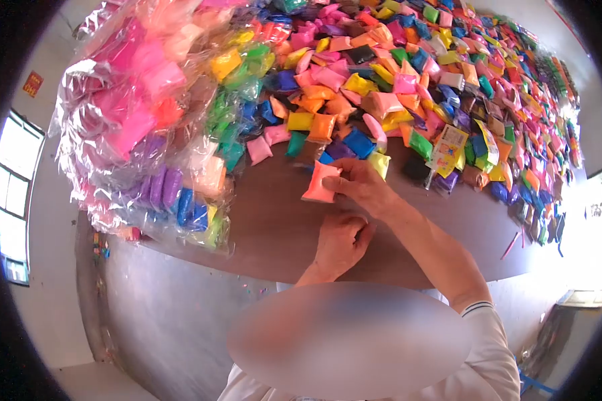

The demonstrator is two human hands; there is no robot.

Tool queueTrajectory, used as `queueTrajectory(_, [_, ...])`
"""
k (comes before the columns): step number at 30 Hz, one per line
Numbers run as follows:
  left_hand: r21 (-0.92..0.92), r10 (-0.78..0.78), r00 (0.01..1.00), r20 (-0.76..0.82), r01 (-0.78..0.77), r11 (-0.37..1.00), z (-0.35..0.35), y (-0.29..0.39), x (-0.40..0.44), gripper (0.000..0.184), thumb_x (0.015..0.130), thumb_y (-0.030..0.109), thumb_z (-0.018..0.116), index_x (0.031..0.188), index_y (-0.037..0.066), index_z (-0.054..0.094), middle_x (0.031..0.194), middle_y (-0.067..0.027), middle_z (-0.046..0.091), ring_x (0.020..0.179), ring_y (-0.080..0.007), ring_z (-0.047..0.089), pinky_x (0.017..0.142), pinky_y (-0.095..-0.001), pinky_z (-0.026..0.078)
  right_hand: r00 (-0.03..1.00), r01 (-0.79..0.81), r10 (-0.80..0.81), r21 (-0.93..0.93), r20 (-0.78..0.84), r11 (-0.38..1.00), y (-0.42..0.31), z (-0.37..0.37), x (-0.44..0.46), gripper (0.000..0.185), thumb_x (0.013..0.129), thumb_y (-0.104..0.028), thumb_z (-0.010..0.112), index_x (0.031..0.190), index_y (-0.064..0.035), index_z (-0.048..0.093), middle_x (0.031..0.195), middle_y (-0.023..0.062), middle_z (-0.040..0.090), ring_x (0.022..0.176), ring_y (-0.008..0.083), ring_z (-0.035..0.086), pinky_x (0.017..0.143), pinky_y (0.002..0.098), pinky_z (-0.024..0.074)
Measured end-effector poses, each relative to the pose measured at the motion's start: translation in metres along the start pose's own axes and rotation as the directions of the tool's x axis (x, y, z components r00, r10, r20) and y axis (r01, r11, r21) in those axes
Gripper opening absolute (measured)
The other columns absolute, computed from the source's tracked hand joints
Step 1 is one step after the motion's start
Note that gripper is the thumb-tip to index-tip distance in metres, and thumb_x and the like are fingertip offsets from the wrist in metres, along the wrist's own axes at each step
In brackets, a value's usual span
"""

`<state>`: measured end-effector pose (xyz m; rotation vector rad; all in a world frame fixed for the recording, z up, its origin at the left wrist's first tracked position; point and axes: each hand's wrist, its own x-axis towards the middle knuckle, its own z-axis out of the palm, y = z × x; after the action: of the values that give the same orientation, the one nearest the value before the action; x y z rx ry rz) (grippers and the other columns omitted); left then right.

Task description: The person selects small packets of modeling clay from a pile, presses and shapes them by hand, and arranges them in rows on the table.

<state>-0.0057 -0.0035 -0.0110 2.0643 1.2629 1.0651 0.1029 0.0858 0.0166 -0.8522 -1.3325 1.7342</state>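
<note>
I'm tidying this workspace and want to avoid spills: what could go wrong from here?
The coral packet might slip, as the right hand seems to grip just one side. Packets in the loose pile could slide, being heaped on one another. The clear bags may fall if nudged, since they reach the near edge of the table.

And there's the right forearm [438, 250], stretched diagonally forward and inward, the right hand [360, 186] in a thumb-and-finger pinch! Nearer the body, the left hand [342, 242] sits curled, knuckles up, its fingertips hidden.
</note>
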Motion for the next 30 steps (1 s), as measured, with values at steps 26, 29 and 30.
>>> queueTrajectory(26, [-0.021, 0.023, 0.999, -0.028, -0.024, 0.999, 0.006, -0.011, -0.009, 0.036, 0.075, 0.020, 0.074, 0.106, 0.006, 0.062, 0.106, -0.0153, 0.064, 0.105, -0.0355, 0.058, 0.093, -0.0444, 0.042, 0.986, -0.079, 0.142, -0.494, 0.091, 0.866, 0.044, 0.100, 0.110, 0.049, 0.078, -0.021, 0.073, 0.117, 0.0068, 0.060, 0.086, 0.0139, 0.065, 0.075, 0.0161, 0.067, 0.058, 0.0306, 0.0539])
queueTrajectory(29, [-0.179, -0.042, 0.998, 0.036, 0.048, 0.983, -0.005, -0.002, -0.007, 0.036, 0.076, 0.021, 0.074, 0.108, 0.008, 0.062, 0.108, -0.0149, 0.063, 0.108, -0.0347, 0.056, 0.095, -0.0430, 0.041, 0.993, 0.113, -0.088, -0.710, 0.073, 0.695, 0.041, 0.104, 0.105, 0.048, 0.076, -0.026, 0.074, 0.112, 0.0035, 0.062, 0.091, 0.0174, 0.066, 0.081, 0.0229, 0.068, 0.066, 0.0345, 0.0541])
queueTrajectory(30, [-0.192, -0.051, 0.998, 0.039, 0.058, 0.980, -0.004, -0.003, -0.009, 0.036, 0.077, 0.022, 0.074, 0.108, 0.009, 0.062, 0.108, -0.0145, 0.063, 0.108, -0.0341, 0.056, 0.095, -0.0426, 0.041, 0.978, 0.186, -0.188, -0.768, 0.087, 0.613, 0.036, 0.108, 0.101, 0.048, 0.074, -0.028, 0.075, 0.110, 0.0022, 0.064, 0.092, 0.0185, 0.066, 0.083, 0.0254, 0.068, 0.069, 0.0360, 0.0540])
